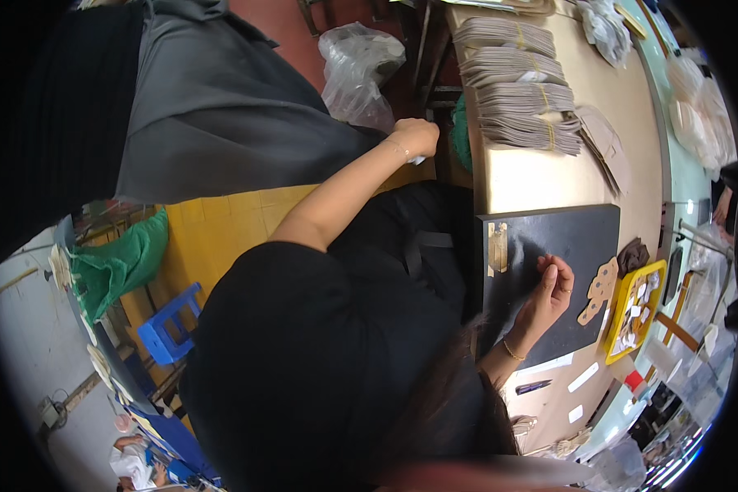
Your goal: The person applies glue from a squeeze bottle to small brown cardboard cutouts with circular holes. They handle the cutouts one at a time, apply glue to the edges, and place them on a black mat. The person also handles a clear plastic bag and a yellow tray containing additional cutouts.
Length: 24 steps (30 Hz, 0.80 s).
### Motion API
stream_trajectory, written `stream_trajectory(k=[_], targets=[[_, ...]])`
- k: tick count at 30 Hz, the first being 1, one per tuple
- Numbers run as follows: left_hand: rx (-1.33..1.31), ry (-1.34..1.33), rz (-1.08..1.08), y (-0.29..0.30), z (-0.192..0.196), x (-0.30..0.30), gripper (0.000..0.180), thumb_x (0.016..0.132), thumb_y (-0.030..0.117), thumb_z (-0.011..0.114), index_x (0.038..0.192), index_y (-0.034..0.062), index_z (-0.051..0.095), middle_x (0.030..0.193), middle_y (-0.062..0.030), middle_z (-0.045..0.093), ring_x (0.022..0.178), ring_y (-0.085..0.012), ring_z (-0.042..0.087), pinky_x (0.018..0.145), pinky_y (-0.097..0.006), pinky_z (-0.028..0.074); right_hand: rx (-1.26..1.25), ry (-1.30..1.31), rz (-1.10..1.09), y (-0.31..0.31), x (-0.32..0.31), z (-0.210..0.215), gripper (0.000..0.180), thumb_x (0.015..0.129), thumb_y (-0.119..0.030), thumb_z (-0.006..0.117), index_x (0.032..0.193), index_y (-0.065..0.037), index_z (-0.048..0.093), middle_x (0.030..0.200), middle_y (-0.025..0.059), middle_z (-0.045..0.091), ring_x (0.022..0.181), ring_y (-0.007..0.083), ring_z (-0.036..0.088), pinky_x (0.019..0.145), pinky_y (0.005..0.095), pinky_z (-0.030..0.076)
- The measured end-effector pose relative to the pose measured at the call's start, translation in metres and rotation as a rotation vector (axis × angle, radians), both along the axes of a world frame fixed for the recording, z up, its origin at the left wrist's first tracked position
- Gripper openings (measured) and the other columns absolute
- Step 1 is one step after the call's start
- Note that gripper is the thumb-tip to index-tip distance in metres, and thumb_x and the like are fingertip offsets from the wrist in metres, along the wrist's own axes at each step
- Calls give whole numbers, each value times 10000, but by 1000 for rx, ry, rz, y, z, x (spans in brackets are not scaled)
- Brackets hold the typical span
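Observation:
My left hand (416, 138) is closed in a fist beside the table's edge, low near a table leg. A small pale thing (416, 160) shows beneath its fingers; its kind is unclear. My right hand (547, 297) hovers over a black board (578, 230) on the table, palm up, its fingers loosely curled and apart with nothing visible in them. Close to its fingertips, at the board's far edge, lies a flat tan scalloped piece (600, 289) with dark dots. A strip of brown tape (498, 248) is stuck to the board's left part.
Banded stacks of grey-brown flat pieces (521, 82) lie on the table (631, 90), with loose ones (603, 148) alongside. Beyond the board are a yellow basket (611, 348) and a dark cloth (633, 256). Another person's grey garment (221, 107) and a plastic bag (357, 70) are at left.

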State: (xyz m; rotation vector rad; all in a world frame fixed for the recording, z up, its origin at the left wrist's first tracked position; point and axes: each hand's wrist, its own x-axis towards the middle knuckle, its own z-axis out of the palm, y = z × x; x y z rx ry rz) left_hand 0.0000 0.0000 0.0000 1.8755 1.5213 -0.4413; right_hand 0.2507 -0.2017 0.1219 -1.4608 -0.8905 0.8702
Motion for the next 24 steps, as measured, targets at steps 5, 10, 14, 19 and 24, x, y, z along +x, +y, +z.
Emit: stream_trajectory(k=[5, 10, 14, 19, 24], targets=[[14, -397, 409, 37, -110, 28, 286, 765, 196, 615, 991, 30, 674, 1064, -209, 637, 1009, -319, 623, 817, -430, 515, -56, -297, 12, 4, -7, -2, 93, 912, -63, 564, 922, 22, 601, 907, 62, 583, 822, 117, 550, 783, 230, 443], [40, -415, 137, 66, -150, 91, 300, 798, 283, 597, 974, 55, 681, 1038, -167, 653, 985, -295, 632, 839, -417, 505, -81, -319, -73, 7, -11, -5, 71, 897, -48, 573, 877, 16, 597, 885, 67, 592, 788, 119, 548, 723, 220, 443], [-34, -301, 140, 64, -151, 113, 302, 798, 286, 596, 974, 56, 681, 1038, -166, 654, 984, -294, 633, 840, -416, 505, -110, -482, -147, 10, -18, -7, 22, 843, -18, 612, 834, 1, 605, 843, 93, 616, 759, 178, 580, 703, 270, 461], [-35, -188, 71, 66, -148, 125, 303, 798, 289, 594, 975, 58, 681, 1037, -164, 654, 984, -293, 633, 840, -415, 505, -90, -593, -139, 18, -18, -1, 68, 786, 30, 643, 819, -14, 602, 820, 111, 634, 747, 226, 610, 699, 295, 479], [-18, -111, 11, 62, -142, 124, 305, 798, 292, 593, 976, 60, 681, 1036, -162, 655, 983, -293, 633, 841, -414, 505, -77, -603, -145, 24, -16, 0, 105, 745, 22, 677, 813, -30, 618, 794, 102, 642, 720, 241, 623, 659, 302, 491]])
